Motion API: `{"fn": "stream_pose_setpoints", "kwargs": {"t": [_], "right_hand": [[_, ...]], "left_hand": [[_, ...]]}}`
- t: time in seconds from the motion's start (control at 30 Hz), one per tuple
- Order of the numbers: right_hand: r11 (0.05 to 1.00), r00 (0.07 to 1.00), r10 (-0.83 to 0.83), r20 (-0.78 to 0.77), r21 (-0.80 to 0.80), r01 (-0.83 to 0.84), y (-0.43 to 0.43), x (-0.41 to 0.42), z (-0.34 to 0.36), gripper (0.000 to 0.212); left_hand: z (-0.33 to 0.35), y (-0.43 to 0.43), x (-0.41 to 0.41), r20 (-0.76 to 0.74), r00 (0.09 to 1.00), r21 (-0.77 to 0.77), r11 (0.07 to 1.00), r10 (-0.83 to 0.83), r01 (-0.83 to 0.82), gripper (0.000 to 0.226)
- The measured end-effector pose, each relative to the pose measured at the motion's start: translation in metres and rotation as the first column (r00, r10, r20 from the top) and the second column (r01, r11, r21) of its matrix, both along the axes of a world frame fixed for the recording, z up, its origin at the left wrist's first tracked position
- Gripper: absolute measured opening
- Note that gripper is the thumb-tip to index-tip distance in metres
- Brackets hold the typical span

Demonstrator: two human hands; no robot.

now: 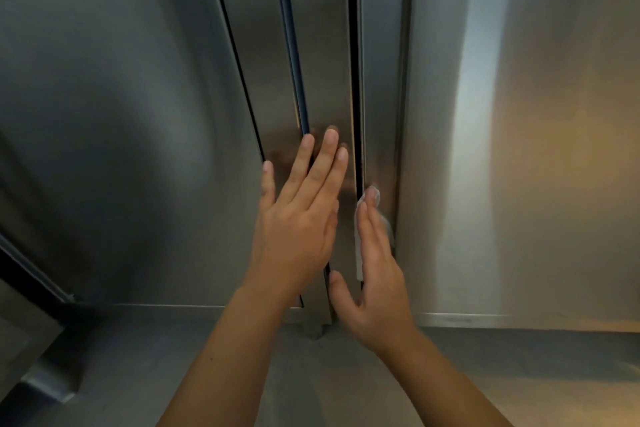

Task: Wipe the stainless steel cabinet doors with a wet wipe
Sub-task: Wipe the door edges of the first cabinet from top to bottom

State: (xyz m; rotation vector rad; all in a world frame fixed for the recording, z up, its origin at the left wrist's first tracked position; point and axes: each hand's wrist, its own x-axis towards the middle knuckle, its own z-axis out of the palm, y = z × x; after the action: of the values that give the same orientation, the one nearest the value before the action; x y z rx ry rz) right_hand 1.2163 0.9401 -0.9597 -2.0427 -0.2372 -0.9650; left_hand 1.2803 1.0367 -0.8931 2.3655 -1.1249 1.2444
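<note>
Two stainless steel cabinet doors fill the view: the left door (121, 97) and the right door (519, 149), with narrow vertical steel strips and dark gaps between them. My left hand (298, 218) lies flat with straight fingers on the middle strip (325, 80). My right hand (377, 274) presses a white wet wipe (360, 243) with straight fingers against the narrow strip (381, 97) just right of the dark gap. Most of the wipe is hidden under the palm.
A steel ledge (519, 350) runs along the bottom below the doors. At the lower left a dark-edged steel panel (31, 288) angles into view.
</note>
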Motion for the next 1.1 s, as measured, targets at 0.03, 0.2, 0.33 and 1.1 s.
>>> {"fn": "stream_pose_setpoints", "kwargs": {"t": [0.03, 0.2, 0.33, 1.1], "right_hand": [[1.0, 1.0, 0.008, 0.019, -0.006, -0.008, -0.002, 0.002, 0.007, 0.076], [0.999, 0.994, 0.038, 0.099, -0.037, -0.034, -0.01, 0.009, 0.042, 0.073], [0.992, 0.992, 0.03, 0.126, -0.128, -0.014, -0.018, 0.013, 0.073, 0.075], [0.836, 0.992, -0.119, 0.049, -0.533, 0.126, -0.034, 0.011, 0.31, 0.09]], "left_hand": [[0.003, 0.0, 0.0, 0.004, 1.0, 0.0, 1.0, 0.006, -0.006, 0.053], [0.023, 0.0, 0.01, 0.083, 0.996, 0.032, 0.999, 0.022, -0.024, 0.057], [0.051, 0.001, 0.019, 0.143, 0.99, 0.017, 1.0, 0.005, -0.007, 0.056], [0.294, 0.006, 0.026, 0.231, 0.971, -0.02, 0.998, 0.063, -0.06, 0.057]]}}
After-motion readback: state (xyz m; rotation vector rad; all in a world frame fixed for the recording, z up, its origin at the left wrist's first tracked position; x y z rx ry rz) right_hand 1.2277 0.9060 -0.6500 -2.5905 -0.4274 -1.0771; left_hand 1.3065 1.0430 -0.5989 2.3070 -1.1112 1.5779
